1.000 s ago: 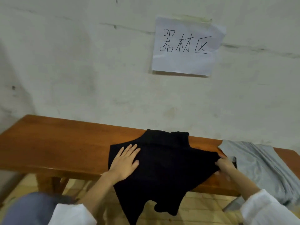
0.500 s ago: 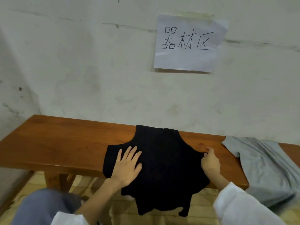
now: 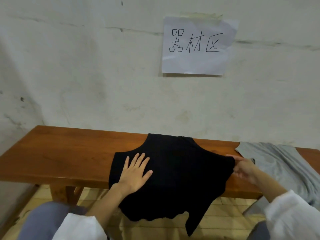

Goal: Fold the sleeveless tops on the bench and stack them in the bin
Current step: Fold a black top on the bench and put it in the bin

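Black top (image 3: 174,170) wider, right hand (image 3: 242,168) outward

Black top (image 3: 174,170) flat on bench (image 3: 69,158), hem off its edge; grey top (image 3: 280,168), perhaps crumpled, beside.

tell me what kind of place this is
Probably an equipment or storage room: a handwritten paper sign reading 器材区 (equipment area) is taped to a stained, cracked white wall, and a plain wooden bench stands along it, with a black sleeveless top and a grey garment on it.

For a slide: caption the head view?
Left hand presses a black top flat on the bench; right hand pinches its edge.
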Demonstrator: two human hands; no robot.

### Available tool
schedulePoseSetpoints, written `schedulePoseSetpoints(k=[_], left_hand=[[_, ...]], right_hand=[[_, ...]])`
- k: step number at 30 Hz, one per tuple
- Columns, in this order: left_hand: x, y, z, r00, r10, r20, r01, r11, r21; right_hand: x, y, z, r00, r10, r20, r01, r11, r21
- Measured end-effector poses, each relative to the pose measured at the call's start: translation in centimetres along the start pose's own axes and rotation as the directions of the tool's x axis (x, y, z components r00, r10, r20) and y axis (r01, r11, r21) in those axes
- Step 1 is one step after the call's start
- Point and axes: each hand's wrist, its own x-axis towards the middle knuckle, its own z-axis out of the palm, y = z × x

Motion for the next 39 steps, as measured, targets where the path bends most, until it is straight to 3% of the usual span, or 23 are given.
schedulePoseSetpoints(k=[2,4,6,8,9,11,14,23,27,31,33,35,37,39], left_hand=[[-0.5,0.3,0.0,0.999,0.039,0.022,-0.039,0.999,-0.004],[-0.7,0.8,-0.1,0.999,0.053,-0.009,-0.054,0.998,-0.019],[-0.6,1.3,0.0,0.995,0.015,-0.094,-0.017,1.0,-0.02],[-0.3,1.9,0.7,0.993,-0.025,-0.116,0.026,1.0,0.008],[-0.2,2.1,1.0,0.992,-0.033,-0.125,0.036,0.999,0.019],[0.0,2.1,1.5,0.988,-0.038,-0.148,0.041,0.999,0.021],[1.5,1.2,1.5,0.99,-0.025,-0.138,0.034,0.997,0.067],[6.6,0.2,0.5,0.992,-0.054,-0.115,0.06,0.997,0.054],[5.5,-0.1,0.2,0.925,-0.176,-0.335,0.153,0.984,-0.094],[5.7,-1.5,0.0,0.964,-0.151,-0.218,0.14,0.988,-0.066],[6.2,-1.9,-0.3,0.975,-0.139,-0.175,0.136,0.99,-0.03],[6.0,-1.7,-0.6,0.966,-0.134,-0.221,0.115,0.988,-0.098],[4.5,-1.1,-1.0,0.89,-0.152,-0.43,0.024,0.957,-0.289],[1.7,0.2,-1.7,0.778,-0.163,-0.607,-0.161,0.881,-0.444]], right_hand=[[0.5,1.5,0.2,0.972,-0.071,-0.224,0.036,0.987,-0.158],[-0.1,3.0,2.1,0.895,-0.311,-0.32,0.111,0.85,-0.515],[-2.1,5.0,5.8,0.807,-0.574,-0.136,0.329,0.629,-0.704],[-4.4,6.8,10.2,0.776,-0.618,0.125,0.47,0.435,-0.768],[-5.2,7.7,11.9,0.802,-0.562,0.202,0.463,0.371,-0.805],[-4.6,8.6,13.7,0.835,-0.509,0.208,0.376,0.253,-0.891],[-2.5,8.1,13.6,0.837,-0.506,0.206,0.339,0.186,-0.922],[4.2,3.5,12.6,0.845,-0.446,0.295,0.386,0.127,-0.914],[3.7,3.8,12.4,0.826,-0.472,0.308,0.412,0.134,-0.901],[3.6,3.4,12.1,0.851,-0.428,0.304,0.401,0.157,-0.903],[3.3,2.0,11.8,0.887,-0.318,0.336,0.418,0.237,-0.877],[2.3,0.5,11.4,0.888,-0.31,0.338,0.445,0.398,-0.802],[0.2,0.0,10.8,0.823,-0.476,0.31,0.541,0.489,-0.684],[-3.3,1.0,10.3,0.67,-0.667,0.326,0.712,0.455,-0.535]])
